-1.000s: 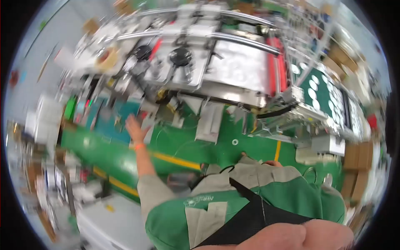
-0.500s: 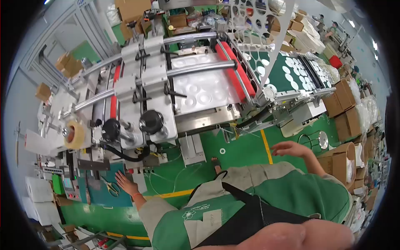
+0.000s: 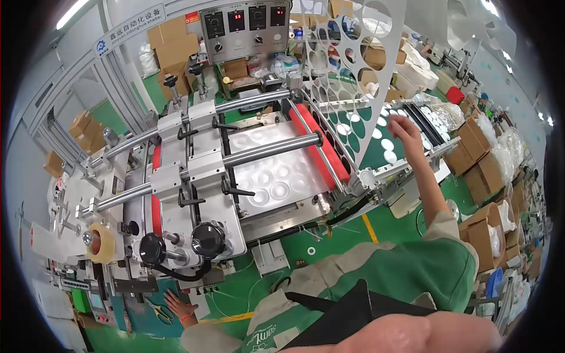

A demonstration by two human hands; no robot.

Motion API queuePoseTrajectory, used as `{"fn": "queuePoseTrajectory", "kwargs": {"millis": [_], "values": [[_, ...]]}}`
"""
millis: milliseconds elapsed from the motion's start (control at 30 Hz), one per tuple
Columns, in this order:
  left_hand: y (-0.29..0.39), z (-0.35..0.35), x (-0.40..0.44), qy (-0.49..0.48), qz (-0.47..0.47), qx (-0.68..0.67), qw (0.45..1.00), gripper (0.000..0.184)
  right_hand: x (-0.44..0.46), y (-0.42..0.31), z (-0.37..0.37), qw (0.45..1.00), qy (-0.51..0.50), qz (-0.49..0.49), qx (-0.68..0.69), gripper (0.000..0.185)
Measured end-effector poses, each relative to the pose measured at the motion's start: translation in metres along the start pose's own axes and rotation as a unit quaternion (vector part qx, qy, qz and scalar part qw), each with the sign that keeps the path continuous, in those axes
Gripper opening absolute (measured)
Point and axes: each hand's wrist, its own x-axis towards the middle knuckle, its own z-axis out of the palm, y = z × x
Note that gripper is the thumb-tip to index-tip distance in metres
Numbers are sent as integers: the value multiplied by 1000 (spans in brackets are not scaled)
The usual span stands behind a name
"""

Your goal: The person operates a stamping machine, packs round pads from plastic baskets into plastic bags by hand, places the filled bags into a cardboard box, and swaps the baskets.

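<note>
My right hand (image 3: pixel 405 130) is raised over the conveyor on the right, fingers slightly bent, with nothing visible in it. Just left of it hangs a white sheet (image 3: pixel 388 70) punched with round holes; whether the fingertips touch it I cannot tell. Beneath, white discs (image 3: pixel 387 145) lie on the green conveyor belt (image 3: pixel 372 159). At lower left, my left hand (image 3: pixel 180 306) is spread out flat at the edge of a green mat (image 3: pixel 138 322). Scissors (image 3: pixel 159 312) lie beside its fingers.
A machine with steel rods (image 3: pixel 271 150), red rollers (image 3: pixel 318 147) and black knobs (image 3: pixel 208 238) fills the middle. Behind it stands a control panel (image 3: pixel 246 32). Cardboard boxes (image 3: pixel 482 235) line the right side. A tape roll (image 3: pixel 101 242) sits at the left.
My right hand has risen from beside my body to above the conveyor, by the punched sheet. My left hand stays by the scissors. The view has tilted up, bringing the control panel into sight.
</note>
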Motion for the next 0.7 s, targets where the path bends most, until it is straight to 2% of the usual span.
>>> {"fn": "queuePoseTrajectory", "kwargs": {"millis": [133,267,367,433,467,500,600,667,700], "values": [[-4,-1,9,-63,-10,-7,998,134,22,-11,24,999,13,-49,-1,27],[2,-15,5,-99,-19,-49,994,128,60,-16,31,994,47,-27,92,37],[-3,-9,6,-94,-9,-58,994,125,98,-34,46,996,9,-17,85,43],[4,-19,2,-98,-8,-67,993,124,111,-42,63,983,-76,-151,74,49],[5,-23,0,-99,-9,-78,992,123,106,-52,69,983,-75,-148,74,49],[3,-18,0,-86,-3,-73,994,122,95,-72,77,987,-80,-137,11,51],[-2,-9,3,-61,4,-54,997,122,123,-47,61,946,-137,-258,-144,45],[-4,-4,4,-50,10,-45,998,121,124,-33,52,974,-49,-192,-110,31],[-3,-3,3,-46,9,-45,998,121,137,-10,42,971,37,-231,-44,25]]}}
